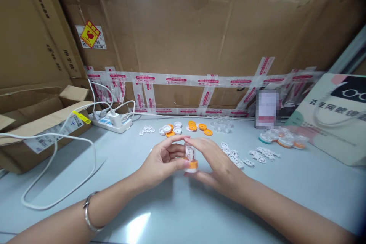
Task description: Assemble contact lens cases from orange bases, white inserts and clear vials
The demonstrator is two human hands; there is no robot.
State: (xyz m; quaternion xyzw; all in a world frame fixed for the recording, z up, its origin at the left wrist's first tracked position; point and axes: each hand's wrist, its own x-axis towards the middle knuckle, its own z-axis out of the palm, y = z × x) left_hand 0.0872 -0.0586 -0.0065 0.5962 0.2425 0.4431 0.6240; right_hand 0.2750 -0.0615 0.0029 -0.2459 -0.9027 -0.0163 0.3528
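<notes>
Between both hands, above the table (183, 217), stands a small clear plastic container (191, 157) with an orange ring and a white base. White pieces show through its clear wall. My left hand (166, 158) grips it from the left, thumb on the orange ring. From the right my right hand (215, 162) holds it too, fingers over the top and thumb under the base. Behind the hands lie white rings (177, 130) and orange rings (202, 126). White openwork pieces (234, 156) are spread just right of my right hand.
A power strip (111, 122) with white cables and an open cardboard box (42, 133) are at left. Clear parts (223, 125) lie at the back. Clear cases with coloured rims (283, 139) sit before a printed bag (334, 122). A large carton (183, 34) walls off the rear.
</notes>
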